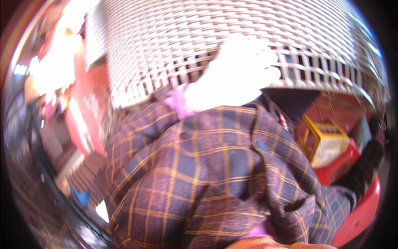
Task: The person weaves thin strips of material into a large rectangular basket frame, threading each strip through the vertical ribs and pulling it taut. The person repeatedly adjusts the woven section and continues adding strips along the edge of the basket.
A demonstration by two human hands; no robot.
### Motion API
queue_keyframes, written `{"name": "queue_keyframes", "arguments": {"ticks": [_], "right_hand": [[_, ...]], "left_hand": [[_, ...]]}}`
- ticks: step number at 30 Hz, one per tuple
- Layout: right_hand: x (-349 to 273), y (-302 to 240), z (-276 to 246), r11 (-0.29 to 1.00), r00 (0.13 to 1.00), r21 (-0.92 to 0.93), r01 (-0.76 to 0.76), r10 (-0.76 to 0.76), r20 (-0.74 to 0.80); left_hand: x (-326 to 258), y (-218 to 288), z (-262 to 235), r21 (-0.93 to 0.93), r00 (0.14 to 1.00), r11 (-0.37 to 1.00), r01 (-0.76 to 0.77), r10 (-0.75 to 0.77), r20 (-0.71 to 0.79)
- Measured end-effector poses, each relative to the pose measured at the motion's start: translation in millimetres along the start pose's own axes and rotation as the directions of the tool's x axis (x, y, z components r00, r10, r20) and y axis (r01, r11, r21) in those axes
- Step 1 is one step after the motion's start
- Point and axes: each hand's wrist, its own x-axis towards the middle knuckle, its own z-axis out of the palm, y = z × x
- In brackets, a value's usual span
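- Plaid garment (182, 166): dark purple and navy cloth with yellow lines, bunched in soft folds, filling the lower middle.
- Pale woven piece (174, 31): across the top, just beyond the garment — flat strands packed tight, opening near its lower edge into a lattice of squarish gaps.
- Left hand (236, 68): laid on that lattice edge, fingers toward the right; glare washes it out, so I cannot tell whether it pinches a strand. The right hand cannot be made out.
- Red plastic piece (365, 216): smooth and curved, lower right.
- Yellow frame (330, 133): boxy, pale-sided — right of the garment.
- Pink-purple cuff (180, 101): crumpled around the left wrist.
- Blue scrap (81, 198): lower left, blurred.
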Motion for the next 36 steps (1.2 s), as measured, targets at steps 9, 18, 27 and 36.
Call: {"name": "queue_keyframes", "arguments": {"ticks": [9,18,27,36], "right_hand": [[-84,-81,17,0.245,0.679,0.791,-0.560,0.683,0.269],[-67,-56,41,0.849,0.920,0.472,-0.237,0.353,-0.171],[42,-78,9,-0.539,0.780,0.839,0.071,0.554,0.290],[89,-57,77,-0.272,0.612,0.960,-0.070,0.748,0.257]], "left_hand": [[1,-4,-11,-0.178,0.979,0.984,0.012,-0.047,-0.196],[5,-11,-6,-0.110,0.966,0.973,-0.203,0.181,-0.186],[-2,4,3,0.087,0.996,0.996,0.002,-0.010,0.086],[-18,-5,26,0.092,0.987,0.996,-0.012,-0.003,0.159]]}}
